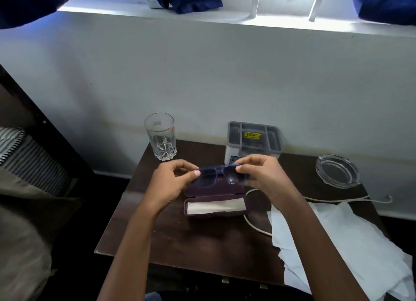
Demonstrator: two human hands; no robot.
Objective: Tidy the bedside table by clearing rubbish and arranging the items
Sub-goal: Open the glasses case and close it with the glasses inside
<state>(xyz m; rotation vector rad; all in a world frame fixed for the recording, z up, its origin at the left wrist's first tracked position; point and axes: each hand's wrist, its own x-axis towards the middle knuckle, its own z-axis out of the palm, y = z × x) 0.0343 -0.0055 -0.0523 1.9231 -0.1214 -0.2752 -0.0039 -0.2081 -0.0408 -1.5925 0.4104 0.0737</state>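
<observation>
A pair of blue-framed glasses (217, 175) is held up over the dark wooden bedside table (180, 233). My left hand (173, 181) pinches the glasses' left end, and my right hand (263, 174) pinches the right end. Just below them lies an open purple glasses case (215, 199) with a pale cloth (213, 207) in its near half. Crumpled white paper (337, 244) covers the table's right front. A white cable (254, 227) runs under it.
A cut-glass tumbler (161, 136) stands at the table's back left. A grey compartment organiser (254, 138) sits at the back, against the white wall. A clear glass ashtray (336, 170) is at the back right. A bed with striped fabric (27, 156) lies to the left.
</observation>
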